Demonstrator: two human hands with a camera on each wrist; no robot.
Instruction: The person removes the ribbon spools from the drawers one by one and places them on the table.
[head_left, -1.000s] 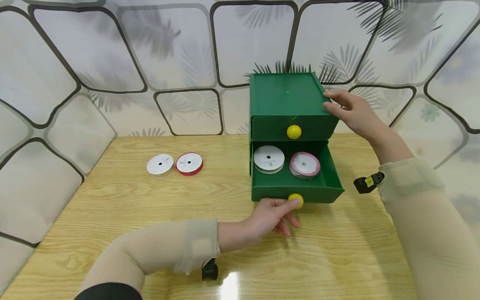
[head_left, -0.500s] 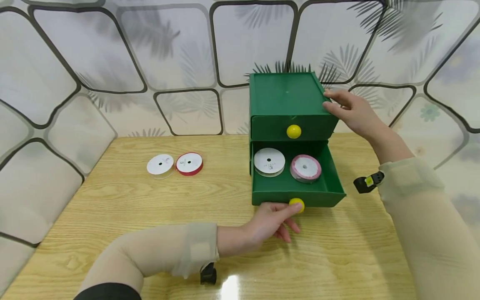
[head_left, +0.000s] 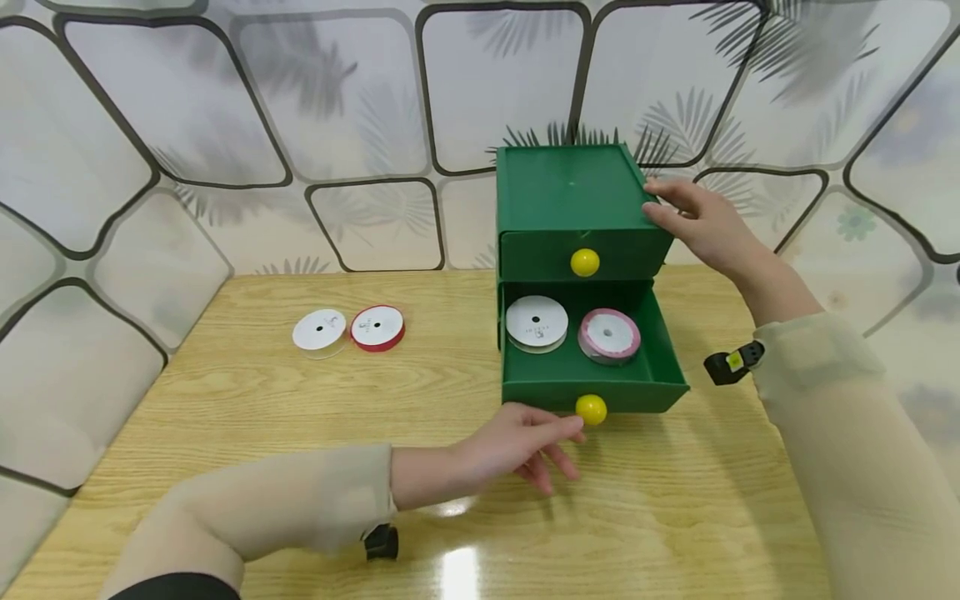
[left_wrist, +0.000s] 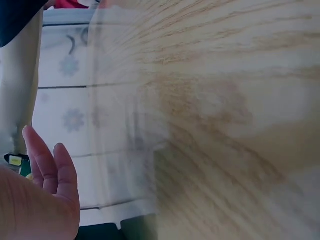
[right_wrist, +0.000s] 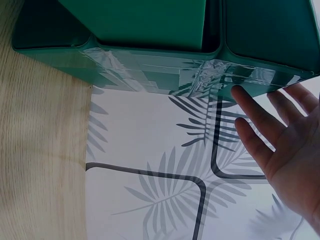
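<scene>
A green drawer unit (head_left: 570, 187) stands at the back of the table, its lower drawer (head_left: 555, 395) pulled out. Inside that drawer lie a white ribbon spool (head_left: 537, 320) and a pink-rimmed spool (head_left: 609, 335). My left hand (head_left: 517, 446) is just left of the drawer's yellow knob (head_left: 592, 409), fingers fairly straight and holding nothing; the left wrist view shows the same fingers (left_wrist: 65, 172) extended. My right hand (head_left: 701, 221) rests its fingertips against the unit's upper right side. Seen from the right wrist, its fingers (right_wrist: 257, 117) are spread at the taped green side (right_wrist: 160, 75).
On the table's left half lie a white spool (head_left: 320, 330) and a red ribbon spool (head_left: 378, 327), side by side. The upper drawer (head_left: 540, 257), with its own yellow knob (head_left: 585, 262), is closed. A patterned wall covering (head_left: 375, 100) rises behind the wooden table (head_left: 247, 392).
The lower drawer came slightly farther out toward me. My left hand then let go of its yellow knob and shifted left. The right hand has stayed at the unit's side.
</scene>
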